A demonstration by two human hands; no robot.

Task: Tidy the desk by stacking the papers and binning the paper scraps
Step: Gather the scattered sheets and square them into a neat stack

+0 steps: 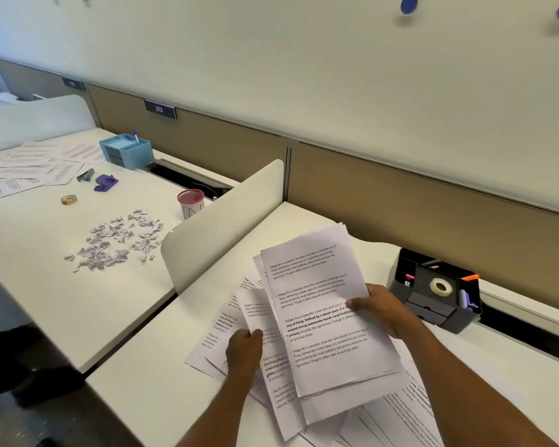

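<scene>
I am in the stacking step. My right hand (381, 312) pinches a sheaf (323, 301) of printed pages at its right edge, thumb on top and fingers underneath, holding it up off the desk (162, 366). My left hand (244, 348) is curled round the lower edge of another sheet (255, 314), which overlaps the sheaf's left side. More loose sheets (407, 411) lie fanned beneath both hands, some running out of the bottom of the view.

The scraps (117, 240) sit in a loose scatter on the next desk, beyond the divider (223, 217) and well apart from my hands. I see no bin.

Next, I judge, the left sheet must go onto the sheaf. The edges are staggered, so the lot wants tapping square on the desk before I gather the rest.

The paper is thin, white and floppy, and the sheaf bows a little where nothing supports it. The pages look smooth and likely to slip over each other, so the pinch must stay firm. The scraps are small, torn and crumpled, greyish with print. They look light enough to scatter and are probably better swept together than picked up singly. The desk is smooth matt white, and the divider is a stiff panel with rounded corners.
</scene>
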